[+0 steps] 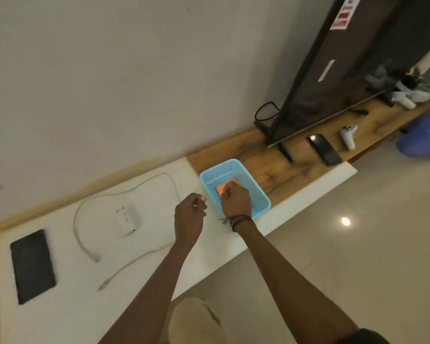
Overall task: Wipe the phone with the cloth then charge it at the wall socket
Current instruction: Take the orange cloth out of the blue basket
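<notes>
Centrally, the right hand reaches into the blue basket, its fingers curled on the orange cloth. The left hand hovers beside it, loosely curled and holding nothing. The phone lies at the far left of the desk, beyond the cable and charger.

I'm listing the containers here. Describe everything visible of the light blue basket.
The light blue basket is rectangular, apparently plastic, with perforated walls and floor and a solid rim. It stands upright, open-topped, on the counter, where the white surface meets the wood. An orange cloth lies inside, and the right hand reaches in, curled fingers on the cloth.
</notes>
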